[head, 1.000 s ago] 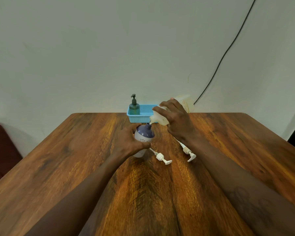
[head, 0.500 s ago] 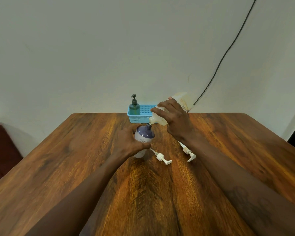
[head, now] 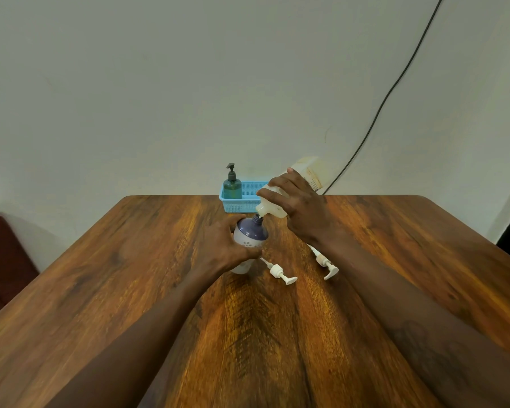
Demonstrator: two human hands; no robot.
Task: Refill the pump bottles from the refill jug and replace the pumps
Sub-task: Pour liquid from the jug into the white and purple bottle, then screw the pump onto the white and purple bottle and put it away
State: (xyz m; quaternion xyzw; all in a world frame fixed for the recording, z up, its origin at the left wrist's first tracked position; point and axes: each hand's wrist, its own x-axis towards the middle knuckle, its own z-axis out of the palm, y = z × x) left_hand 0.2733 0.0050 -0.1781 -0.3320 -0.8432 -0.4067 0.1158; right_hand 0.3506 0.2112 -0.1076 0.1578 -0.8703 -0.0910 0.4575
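Forearms come in from the bottom edge, both bare, stretched across the wooden table (head: 130, 290) toward its middle. Just this side of the hands, two white pumps lie loose on the wood. The left pump (head: 277, 271) sits right beside the left hand's heel, its tube pointing back toward that hand. The right pump (head: 326, 262) lies under the right wrist, its tube partly hidden by the arm. Now the left hand (head: 221, 248): fingers and thumb are wrapped round the purple-and-white bottle (head: 252, 231), gripping its side. The bottle stands on the table with its neck open and no pump on it, leaning a little toward the right hand. Up above, the right hand (head: 302, 213) clasps the pale refill jug (head: 309, 172) round its body, fingers curled over the top. The jug is tipped steeply, base high and away, spout down at the bottle's neck. Whether liquid is running is too small to tell. Past the hands, at the table's far edge, a blue basket (head: 242, 204) holds a green bottle (head: 232, 187) upright with its dark pump on. Behind that is a plain wall (head: 159, 83), with a black cable (head: 395, 83) slanting down it beyond the right hand. Something dark red (head: 0, 260) shows off to the far left of the left arm.
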